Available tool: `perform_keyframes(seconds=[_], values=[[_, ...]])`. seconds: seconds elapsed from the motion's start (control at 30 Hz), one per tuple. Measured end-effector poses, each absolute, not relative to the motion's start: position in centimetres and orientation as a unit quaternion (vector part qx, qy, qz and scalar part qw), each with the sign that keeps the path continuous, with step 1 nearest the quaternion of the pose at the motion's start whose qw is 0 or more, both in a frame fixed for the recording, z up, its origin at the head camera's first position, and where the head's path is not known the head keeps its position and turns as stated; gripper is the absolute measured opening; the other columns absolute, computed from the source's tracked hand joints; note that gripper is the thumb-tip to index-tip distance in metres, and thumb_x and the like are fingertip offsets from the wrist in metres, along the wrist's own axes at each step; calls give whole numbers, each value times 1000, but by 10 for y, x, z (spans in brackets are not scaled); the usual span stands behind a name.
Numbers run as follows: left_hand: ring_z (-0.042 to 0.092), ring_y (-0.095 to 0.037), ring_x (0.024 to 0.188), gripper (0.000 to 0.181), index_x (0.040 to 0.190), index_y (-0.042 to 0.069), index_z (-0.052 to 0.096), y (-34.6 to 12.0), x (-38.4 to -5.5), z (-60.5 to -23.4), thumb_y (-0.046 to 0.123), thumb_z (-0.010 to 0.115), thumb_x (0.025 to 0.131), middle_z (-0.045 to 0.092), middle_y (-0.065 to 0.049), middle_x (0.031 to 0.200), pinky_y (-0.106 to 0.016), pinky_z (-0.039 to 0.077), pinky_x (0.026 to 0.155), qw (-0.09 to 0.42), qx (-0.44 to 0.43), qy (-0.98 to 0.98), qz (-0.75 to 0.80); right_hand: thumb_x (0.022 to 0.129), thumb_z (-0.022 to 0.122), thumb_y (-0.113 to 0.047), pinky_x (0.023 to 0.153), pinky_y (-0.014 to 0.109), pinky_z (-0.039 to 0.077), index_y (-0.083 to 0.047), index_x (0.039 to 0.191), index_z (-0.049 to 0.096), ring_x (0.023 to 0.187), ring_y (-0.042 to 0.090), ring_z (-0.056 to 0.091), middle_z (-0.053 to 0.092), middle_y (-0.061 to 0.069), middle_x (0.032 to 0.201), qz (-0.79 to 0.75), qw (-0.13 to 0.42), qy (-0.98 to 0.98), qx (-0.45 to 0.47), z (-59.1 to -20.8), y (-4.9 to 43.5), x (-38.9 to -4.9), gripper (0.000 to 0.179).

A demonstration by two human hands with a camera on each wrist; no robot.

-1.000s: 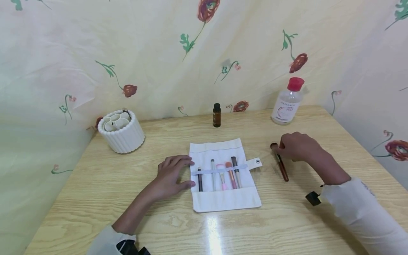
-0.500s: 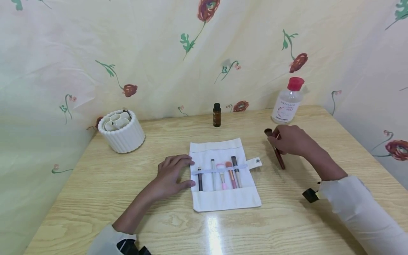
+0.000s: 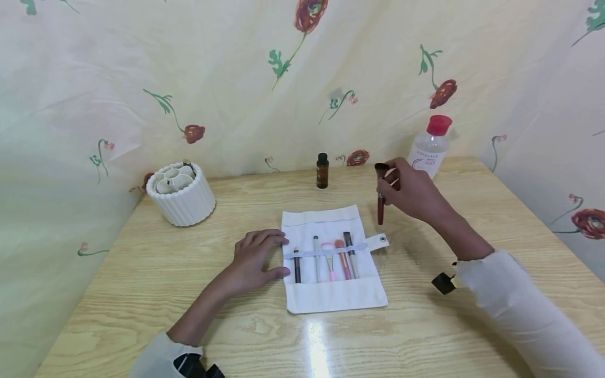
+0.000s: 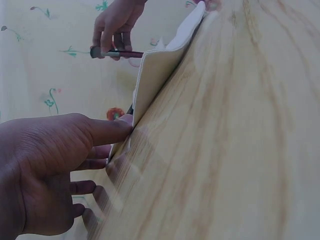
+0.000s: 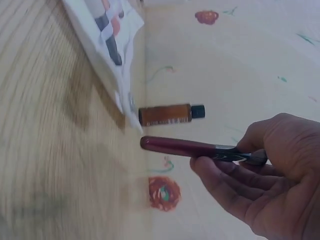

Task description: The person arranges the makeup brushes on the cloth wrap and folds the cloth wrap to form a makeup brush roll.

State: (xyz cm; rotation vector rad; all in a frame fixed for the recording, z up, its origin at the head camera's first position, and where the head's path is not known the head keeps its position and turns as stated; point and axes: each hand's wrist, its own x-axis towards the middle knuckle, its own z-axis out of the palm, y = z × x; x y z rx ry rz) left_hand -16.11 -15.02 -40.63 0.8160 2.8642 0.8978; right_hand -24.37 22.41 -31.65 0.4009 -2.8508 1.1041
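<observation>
Red-handled brush [image 3: 380,206] has risen, pinched in the right hand [image 3: 410,190].

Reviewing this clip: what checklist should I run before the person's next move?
1. Right hand gripping the held brush: ok.
2. Held brush off the table: ok, bristles up.
3. Left hand touching the white pouch's edge: ok.
4. White pouch open: ok, snap tab out sideways.
5. Elastic band has room for the held brush: cannot tell; slot widths are unclear.
6. Right hand clear of the red-capped bottle: cannot tell; they overlap in the head view.
</observation>
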Motion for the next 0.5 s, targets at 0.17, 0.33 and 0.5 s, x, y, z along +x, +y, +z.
perform_keyframes(seconds=[0.17,0.33,0.5], values=[[29,-29,138,59,138,18,55,-151,-161,-406,40,77,88,42,1,152,-61,18,107,16,262,921,288,101,58,-19,68,38,58,-1,136,44,80,22,72,65,14,110,392,24,-905,163,-323,207,-247,42],[29,-29,139,59,138,19,55,-151,-162,-406,41,77,88,42,2,151,-61,18,107,18,262,922,285,101,59,-16,68,44,59,-2,138,41,81,23,71,60,16,113,406,-9,-895,182,-333,194,-247,43],[29,-29,139,59,138,19,55,-151,-161,-407,41,77,88,42,2,151,-61,18,107,17,261,923,283,101,59,-15,68,42,59,-4,138,40,76,22,69,62,17,112,391,-50,-901,179,-342,189,-247,44]])
